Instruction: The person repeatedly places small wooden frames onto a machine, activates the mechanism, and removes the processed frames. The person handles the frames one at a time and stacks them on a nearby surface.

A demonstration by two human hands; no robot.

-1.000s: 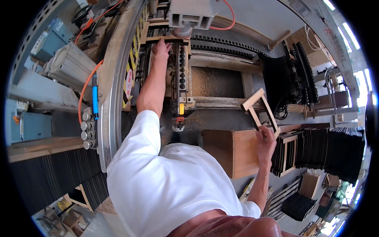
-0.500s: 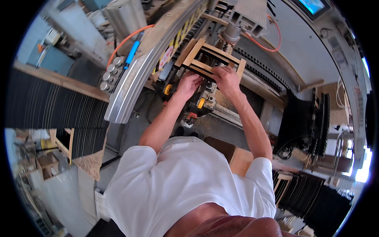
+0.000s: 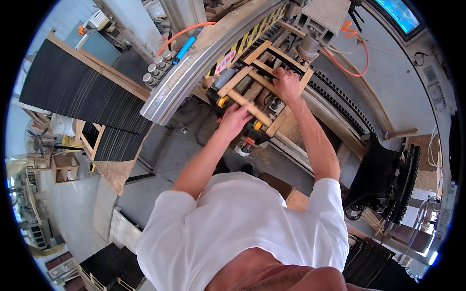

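Note:
Two small rectangular wooden frames lie one behind the other over the machine bed. My left hand [image 3: 235, 120] is closed at the front bar of the nearer frame [image 3: 248, 105], its fingers partly hidden by the wood. Farther off, my right hand [image 3: 287, 86] has its fingers curled over the near bar of the farther frame [image 3: 258, 51], which has dark inner edges. Its fingertips are partly hidden, and the nearer frame's back bar runs close beside them. Under the frames are metal clamp parts and a yellow piece [image 3: 257, 125].
A metal spindle [image 3: 307, 48] hangs just behind the farther frame. To the left runs a curved metal rail [image 3: 167, 97] with round knobs and a blue pen-like tool [image 3: 187, 50]. A stack of black-edged frames [image 3: 87, 87] stands far left. A screen [image 3: 398, 17] is top right.
Both hands were together on one frame's near bar. Now a second frame lies nearer, my left hand at its front bar, and my hands are farther apart. The whole view has shifted.

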